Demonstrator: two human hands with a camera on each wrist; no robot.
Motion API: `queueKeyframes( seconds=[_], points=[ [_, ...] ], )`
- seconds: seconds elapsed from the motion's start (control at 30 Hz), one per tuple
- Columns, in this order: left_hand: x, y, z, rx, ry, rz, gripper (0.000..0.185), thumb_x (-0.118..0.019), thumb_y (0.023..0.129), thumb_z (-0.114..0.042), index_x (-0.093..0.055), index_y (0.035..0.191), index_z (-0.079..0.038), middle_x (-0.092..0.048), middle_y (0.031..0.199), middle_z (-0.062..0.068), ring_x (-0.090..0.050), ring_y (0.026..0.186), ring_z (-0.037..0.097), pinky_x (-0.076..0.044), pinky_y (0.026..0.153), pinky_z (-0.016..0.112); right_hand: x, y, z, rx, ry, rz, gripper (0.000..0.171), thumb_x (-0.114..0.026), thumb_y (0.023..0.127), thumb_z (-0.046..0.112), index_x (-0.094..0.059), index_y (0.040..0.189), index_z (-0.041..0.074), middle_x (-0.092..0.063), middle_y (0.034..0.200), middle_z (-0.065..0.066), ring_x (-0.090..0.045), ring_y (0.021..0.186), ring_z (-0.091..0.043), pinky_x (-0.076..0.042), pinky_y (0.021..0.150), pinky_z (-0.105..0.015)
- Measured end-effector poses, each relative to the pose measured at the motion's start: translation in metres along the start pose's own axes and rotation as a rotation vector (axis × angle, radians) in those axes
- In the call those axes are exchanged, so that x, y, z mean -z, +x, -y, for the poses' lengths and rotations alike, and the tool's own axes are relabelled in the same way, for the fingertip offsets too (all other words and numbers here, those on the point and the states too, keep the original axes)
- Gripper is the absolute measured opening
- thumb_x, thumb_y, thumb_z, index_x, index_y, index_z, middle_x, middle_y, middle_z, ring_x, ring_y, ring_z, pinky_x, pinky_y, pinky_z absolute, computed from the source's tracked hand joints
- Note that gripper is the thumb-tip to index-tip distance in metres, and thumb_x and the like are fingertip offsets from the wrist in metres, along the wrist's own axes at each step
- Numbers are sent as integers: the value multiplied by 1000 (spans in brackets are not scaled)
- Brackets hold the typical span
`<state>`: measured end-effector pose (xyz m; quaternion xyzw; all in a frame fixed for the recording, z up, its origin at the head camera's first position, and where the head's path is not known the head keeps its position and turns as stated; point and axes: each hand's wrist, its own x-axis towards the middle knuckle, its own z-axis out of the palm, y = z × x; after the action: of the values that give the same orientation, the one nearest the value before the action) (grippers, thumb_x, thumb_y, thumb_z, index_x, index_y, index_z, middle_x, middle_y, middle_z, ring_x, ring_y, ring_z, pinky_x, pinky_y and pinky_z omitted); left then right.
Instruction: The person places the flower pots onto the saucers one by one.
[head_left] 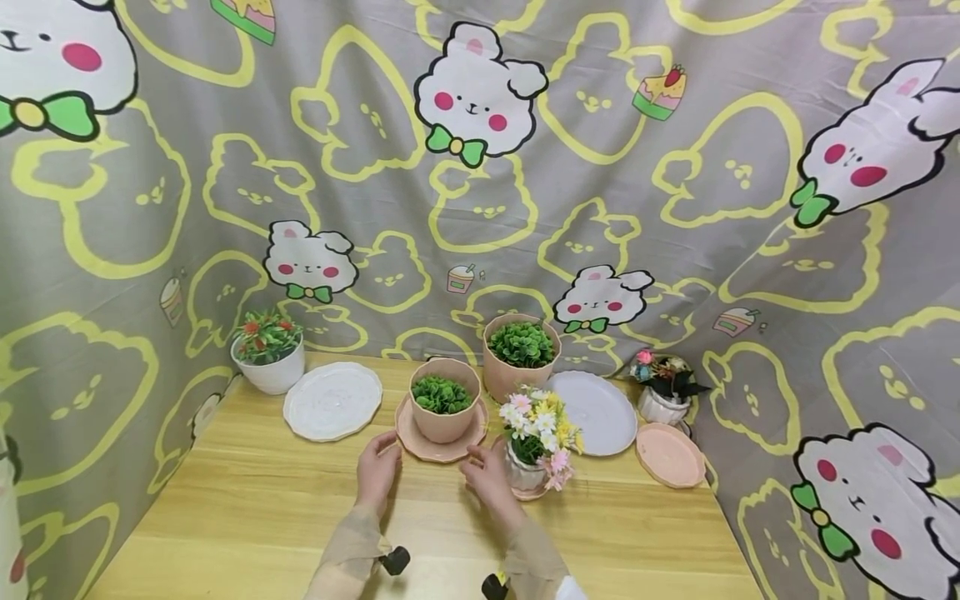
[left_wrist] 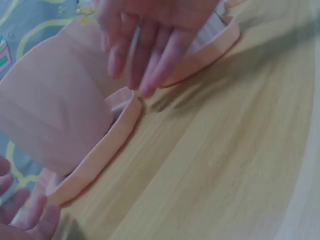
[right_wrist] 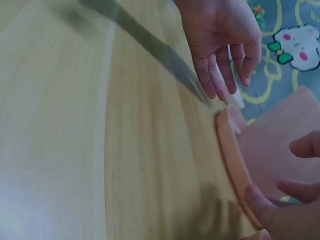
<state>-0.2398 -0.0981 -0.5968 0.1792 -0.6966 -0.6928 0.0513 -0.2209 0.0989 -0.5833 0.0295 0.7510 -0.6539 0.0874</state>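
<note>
Pink saucer (head_left: 441, 450) under the pink pot (head_left: 446, 414) of green leaves sits mid-table from my head view, my left hand (head_left: 377, 468) at its left rim, my right hand (head_left: 489, 477) at its right, just beside the flower vase (head_left: 527, 472). On the left wrist view, the saucer's rim (left_wrist: 107, 142) runs between my hands; fingers (left_wrist: 150, 55) hang loose, slightly spread, gripping nothing. On the right wrist view, my right fingertips (right_wrist: 260, 202) touch the saucer's edge (right_wrist: 234, 155).
</note>
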Motion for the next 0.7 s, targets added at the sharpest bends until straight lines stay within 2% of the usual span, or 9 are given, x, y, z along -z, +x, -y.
queueKeyframes(
  seconds=[0.13,0.23,0.3,0.37,0.47,0.53,0.6,0.7],
  points=[
    [4,-4,-8,-86,2,-55,26,-53,96,-7,-62,118,5,-65,116,26,-66,91,17,-58,78,29,7,-14,6,83,-71,45,43,-59,91,8,-52,128,-11,-55,126,-31,-62,101,-28,-56,84,-44],
    [6,-6,-19,-147,-3,-65,24,-55,98,-12,-64,112,6,-68,108,25,-67,82,10,-58,74,26,15,-22,14,191,-192,75,35,-61,92,9,-59,122,-8,-64,117,-25,-64,99,-26,-55,84,-31],
    [9,-9,-31,-161,-12,-57,26,-55,99,-15,-65,111,6,-69,107,24,-68,82,11,-57,73,24,21,-28,24,251,-228,114,32,-61,93,10,-60,120,-7,-66,115,-24,-64,102,-29,-53,84,-22],
    [10,-13,-45,-175,-19,-44,27,-54,100,-17,-64,111,6,-69,106,25,-69,83,15,-56,71,21,27,-38,41,264,-205,163,31,-59,95,10,-60,122,-6,-66,116,-25,-64,106,-33,-53,86,-21],
    [9,-14,-56,-217,-40,-36,29,-53,100,-19,-64,109,6,-70,105,23,-69,82,12,-57,72,22,40,-49,62,257,-137,223,33,-59,96,13,-58,125,-5,-64,118,-25,-63,109,-36,-55,89,-24],
    [6,-12,-59,-271,-50,-42,28,-53,101,-20,-65,106,5,-71,101,21,-69,78,7,-58,72,23,51,-55,75,249,-98,242,35,-58,96,13,-57,126,-5,-63,120,-26,-63,110,-36,-55,91,-26],
    [4,-10,-61,-318,-57,-47,28,-54,100,-21,-66,103,4,-72,98,19,-66,74,0,-58,72,23,63,-57,82,276,-92,235,37,-59,96,16,-56,127,-5,-64,120,-25,-65,109,-27,-54,92,-23],
    [1,-12,-69,-354,-77,-42,27,-54,100,-19,-66,100,5,-72,94,20,-67,73,1,-57,70,19,82,-64,99,315,-64,212,38,-57,98,17,-55,128,-5,-62,122,-28,-66,106,-14,-53,92,-21]
  ],
)
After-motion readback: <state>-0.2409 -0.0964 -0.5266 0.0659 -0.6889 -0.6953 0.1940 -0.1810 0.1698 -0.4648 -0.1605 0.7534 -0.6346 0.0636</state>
